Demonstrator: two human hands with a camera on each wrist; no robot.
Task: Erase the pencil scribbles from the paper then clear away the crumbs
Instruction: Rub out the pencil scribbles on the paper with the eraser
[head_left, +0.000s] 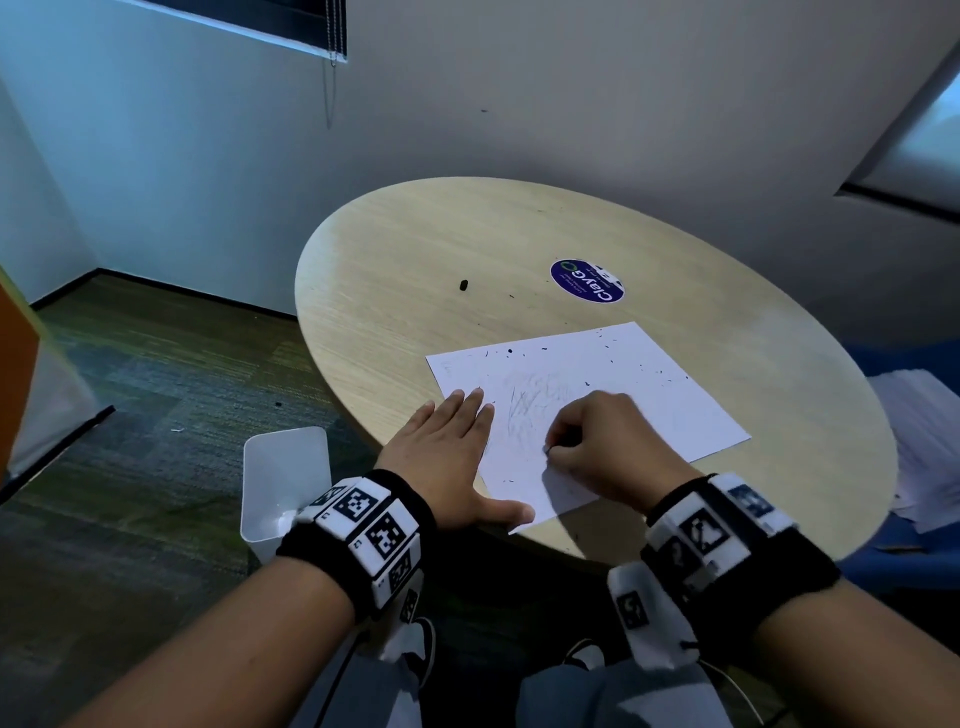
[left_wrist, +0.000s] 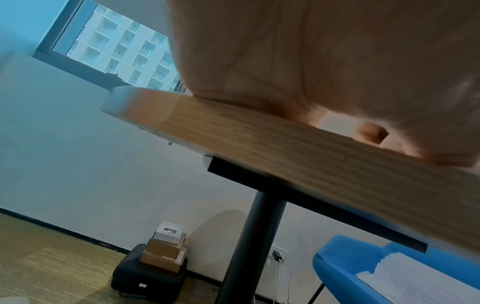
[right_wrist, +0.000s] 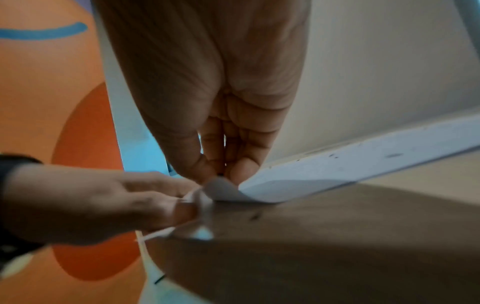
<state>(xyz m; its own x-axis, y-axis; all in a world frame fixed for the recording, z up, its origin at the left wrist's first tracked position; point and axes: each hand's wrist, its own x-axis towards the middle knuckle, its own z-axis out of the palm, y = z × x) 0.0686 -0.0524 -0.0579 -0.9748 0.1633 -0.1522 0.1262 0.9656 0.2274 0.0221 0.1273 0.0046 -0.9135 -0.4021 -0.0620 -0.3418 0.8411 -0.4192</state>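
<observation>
The left hand (head_left: 447, 452) lies flat, fingers straight, pressing the paper (head_left: 623, 384) on the table (head_left: 467, 234). The right hand (head_left: 608, 441) pinches something small, too hidden to name, against the faint scribbles (head_left: 524, 410). Crumbs (head_left: 571, 353) dot the sheet's far part.

A white bin (head_left: 284, 478) stands on the carpet (head_left: 156, 364) just left of the left wrist. A round blue sticker (head_left: 587, 281) lies beyond the hands. A blue chair (left_wrist: 363, 273) holding stacked sheets (left_wrist: 415, 277) sits to the right
</observation>
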